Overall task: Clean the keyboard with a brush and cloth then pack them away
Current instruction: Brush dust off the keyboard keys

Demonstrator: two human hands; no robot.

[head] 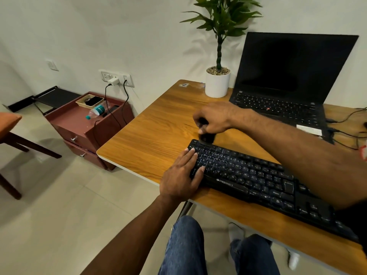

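Note:
A black keyboard (258,181) lies slanted near the front edge of the wooden desk (151,135). My left hand (181,175) rests flat on its left end, fingers spread over the keys. My right hand (214,118) hovers just beyond the keyboard's far left corner, closed around a small black brush (206,136) whose dark head touches the top row of keys. The brush is blurred and mostly hidden by my fingers. No cloth is in view.
An open black laptop (288,80) and a white potted plant (217,82) stand at the desk's back. Cables (345,133) trail at the right. On the floor to the left, a maroon drawer unit (89,128) carries a tray (89,101) and a bottle (98,111).

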